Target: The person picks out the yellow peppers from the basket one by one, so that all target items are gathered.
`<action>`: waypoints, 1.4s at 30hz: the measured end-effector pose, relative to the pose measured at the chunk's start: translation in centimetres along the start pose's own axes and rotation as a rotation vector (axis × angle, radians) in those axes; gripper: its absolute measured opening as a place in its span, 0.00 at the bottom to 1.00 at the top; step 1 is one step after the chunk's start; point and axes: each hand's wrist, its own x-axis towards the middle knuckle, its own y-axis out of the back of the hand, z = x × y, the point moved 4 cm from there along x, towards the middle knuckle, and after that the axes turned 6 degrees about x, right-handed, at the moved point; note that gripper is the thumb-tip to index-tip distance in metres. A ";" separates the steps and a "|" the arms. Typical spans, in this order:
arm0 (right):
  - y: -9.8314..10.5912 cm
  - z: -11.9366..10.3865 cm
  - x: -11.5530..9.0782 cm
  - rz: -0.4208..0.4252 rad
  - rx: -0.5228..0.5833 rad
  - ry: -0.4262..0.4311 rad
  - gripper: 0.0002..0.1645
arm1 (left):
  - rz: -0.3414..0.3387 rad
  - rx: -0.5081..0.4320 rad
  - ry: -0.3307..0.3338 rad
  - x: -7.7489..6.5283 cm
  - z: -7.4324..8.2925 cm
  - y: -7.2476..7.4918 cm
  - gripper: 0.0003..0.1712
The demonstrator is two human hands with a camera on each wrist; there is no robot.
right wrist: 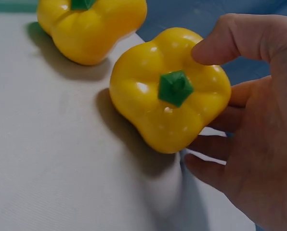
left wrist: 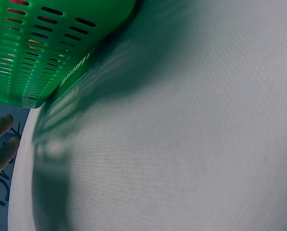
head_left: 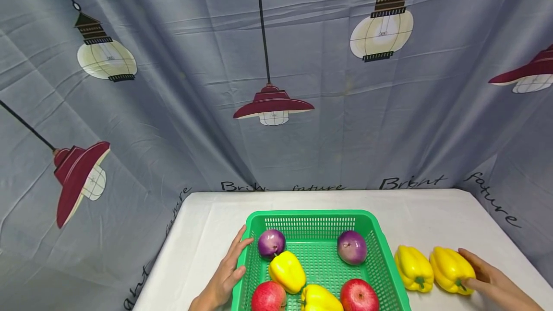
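Observation:
My right hand (head_left: 492, 280) grips a yellow bell pepper (head_left: 452, 270) lying on the white table, right of the green basket (head_left: 386, 248). In the right wrist view, the thumb (right wrist: 220, 43) presses on the pepper's top beside its green stem, and the other fingers curl around its far side, partly hidden. A second yellow bell pepper (head_left: 413, 269) lies between that one and the basket. My left hand (head_left: 222, 277) is at the basket's left side, fingers extended along the rim and holding nothing.
Inside the basket are two purple round fruits (head_left: 352, 247), two yellow bell peppers (head_left: 287, 272) and two red apple-like fruits (head_left: 359, 295). The white tabletop (head_left: 207, 224) ends at a grey curtain (head_left: 173, 109) printed with lamps.

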 end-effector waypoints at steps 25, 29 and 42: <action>0.1 -6.2 -2.8 0.122 -0.293 0.193 0.51 | 0.005 0.017 0.001 0.0 0.0 0.0 0.32; -0.2 -7.6 -3.1 0.124 -0.326 0.187 0.51 | 0.004 0.015 -0.003 0.0 -0.1 0.0 0.32; -1.7 -11.1 -4.4 0.165 -0.316 0.464 0.45 | -0.008 -0.005 -0.006 -0.1 0.1 0.0 0.32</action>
